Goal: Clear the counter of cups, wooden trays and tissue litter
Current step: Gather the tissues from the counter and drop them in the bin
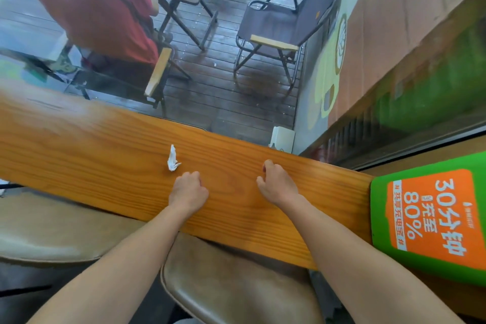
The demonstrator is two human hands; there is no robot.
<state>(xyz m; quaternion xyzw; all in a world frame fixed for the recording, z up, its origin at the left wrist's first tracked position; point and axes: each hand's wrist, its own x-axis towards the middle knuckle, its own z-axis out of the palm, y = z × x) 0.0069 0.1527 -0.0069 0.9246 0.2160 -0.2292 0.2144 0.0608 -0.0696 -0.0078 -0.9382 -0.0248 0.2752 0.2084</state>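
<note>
A crumpled white tissue [172, 159] lies on the orange wooden counter [92, 150], just left of and beyond my left hand. My left hand [188, 190] rests on the counter with its fingers curled into a fist and nothing visible in it. My right hand [276, 183] rests on the counter further right, fingers bent loosely and empty. No cups or wooden trays show on the counter.
A green and orange charging station [431, 216] stands at the counter's right end. A white box [282, 139] sits at the far edge by the window. Two padded stools [236, 289] are below the counter. Beyond the glass, a person in red sits among folding chairs.
</note>
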